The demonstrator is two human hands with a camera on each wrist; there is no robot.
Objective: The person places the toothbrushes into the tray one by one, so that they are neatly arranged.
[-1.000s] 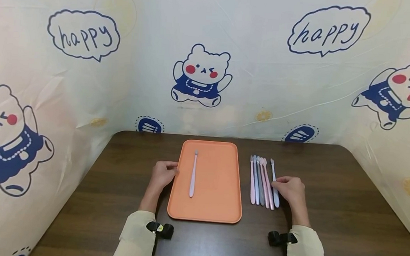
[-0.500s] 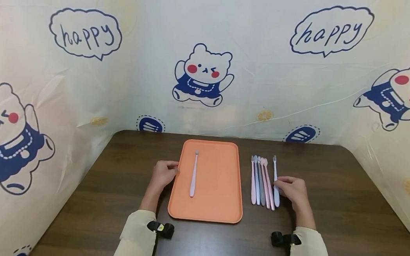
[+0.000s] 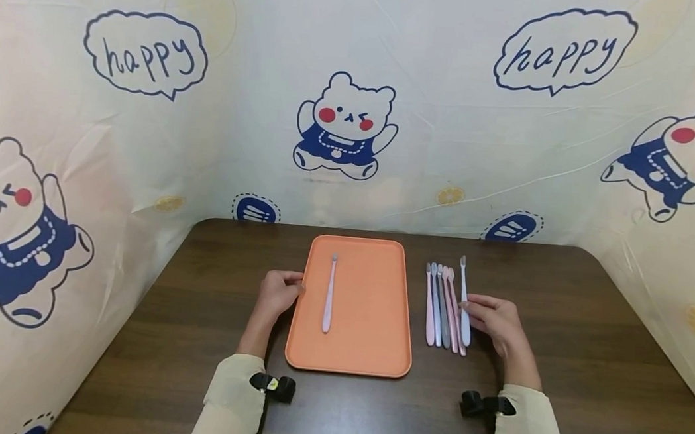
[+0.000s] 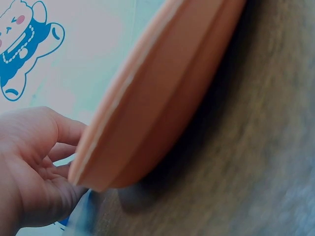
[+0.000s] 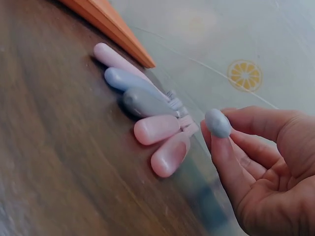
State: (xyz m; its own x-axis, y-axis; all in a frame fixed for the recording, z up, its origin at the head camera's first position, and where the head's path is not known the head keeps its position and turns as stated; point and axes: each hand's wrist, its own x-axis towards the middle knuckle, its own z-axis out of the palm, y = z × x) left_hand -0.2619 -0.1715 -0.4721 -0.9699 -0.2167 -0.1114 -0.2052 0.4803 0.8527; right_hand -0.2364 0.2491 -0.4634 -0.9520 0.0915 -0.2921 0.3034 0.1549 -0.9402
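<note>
In the head view my right hand (image 3: 499, 319) pinches a light blue toothbrush (image 3: 465, 328) by its handle between thumb and fingers, bristle end pointing away. The right wrist view shows that toothbrush's rounded handle end (image 5: 217, 123) raised beside the others. Several pink, blue and grey toothbrushes (image 3: 429, 318) lie side by side just left of it. My left hand (image 3: 279, 294) grips the left rim of an orange tray (image 3: 369, 344), its fingers at the edge in the left wrist view. One pale lilac toothbrush (image 3: 327, 305) lies lengthwise on the tray's left half.
The dark wooden table (image 3: 208, 341) carries the tray at its middle and the row of toothbrushes to the right. A printed curtain (image 3: 424, 135) with bears stands behind the far edge and along both sides. Black cameras are strapped to both wrists.
My right hand has drawn the light blue toothbrush slightly away from the row, raised it and then moved it a little back left. My left hand has stayed on the tray rim.
</note>
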